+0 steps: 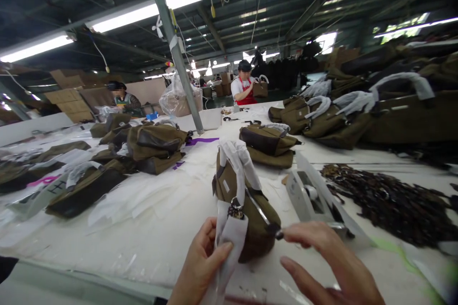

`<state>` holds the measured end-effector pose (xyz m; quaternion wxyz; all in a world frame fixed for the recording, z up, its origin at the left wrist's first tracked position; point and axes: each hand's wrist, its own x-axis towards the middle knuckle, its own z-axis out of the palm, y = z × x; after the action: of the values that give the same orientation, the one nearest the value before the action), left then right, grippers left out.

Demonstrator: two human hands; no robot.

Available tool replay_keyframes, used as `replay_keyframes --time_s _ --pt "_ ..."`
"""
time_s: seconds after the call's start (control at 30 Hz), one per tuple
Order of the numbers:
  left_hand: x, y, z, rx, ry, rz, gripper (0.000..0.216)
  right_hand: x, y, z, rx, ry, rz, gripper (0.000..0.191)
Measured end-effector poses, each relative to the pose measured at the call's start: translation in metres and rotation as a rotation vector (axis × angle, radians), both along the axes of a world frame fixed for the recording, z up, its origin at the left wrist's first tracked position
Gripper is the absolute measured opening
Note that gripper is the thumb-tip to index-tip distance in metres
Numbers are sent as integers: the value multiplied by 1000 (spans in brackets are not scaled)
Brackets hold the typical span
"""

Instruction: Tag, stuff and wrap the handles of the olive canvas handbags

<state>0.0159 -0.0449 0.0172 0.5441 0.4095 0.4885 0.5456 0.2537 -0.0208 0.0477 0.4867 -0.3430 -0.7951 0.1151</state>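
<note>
An olive-brown bag stands on the white table right in front of me. Its handle is wrapped in white paper. My left hand pinches the lower end of that white wrapping beside a metal ring. My right hand is at the bag's right side, thumb and forefinger closed on the dark zipper pull, the other fingers spread.
Stacks of similar olive bags lie at left, centre and right. A heap of dark metal hardware spreads at right. A grey metal tool sits behind the bag. Two workers stand at the far end.
</note>
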Motion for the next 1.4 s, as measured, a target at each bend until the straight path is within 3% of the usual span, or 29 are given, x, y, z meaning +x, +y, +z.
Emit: replay_keyframes --time_s 0.1,0.17,0.33,0.43,0.6,0.8,1.0,1.17,1.4 --pt "5 2 -4 38 20 28 38 -18 26 34 93 -241 110 27" --pt "7 4 -4 55 26 34 38 -36 45 44 110 -437 171 23" --pt "6 9 1 97 83 4 37 -66 70 34 83 -655 311 12" --pt "6 12 -1 109 128 2 32 -68 72 29 0 -662 265 9" --pt "16 17 -19 138 319 193 35 -64 74 29 -88 -634 126 16" --pt "23 18 -41 377 538 392 30 -67 74 21 -100 -572 72 13" --pt "20 15 -56 433 616 404 32 -68 63 19 -79 -504 -5 10" --pt "27 13 -47 398 469 410 28 -65 63 14 -112 -475 76 36" --pt "21 20 -20 270 355 278 34 -69 68 7 -192 -466 208 22"
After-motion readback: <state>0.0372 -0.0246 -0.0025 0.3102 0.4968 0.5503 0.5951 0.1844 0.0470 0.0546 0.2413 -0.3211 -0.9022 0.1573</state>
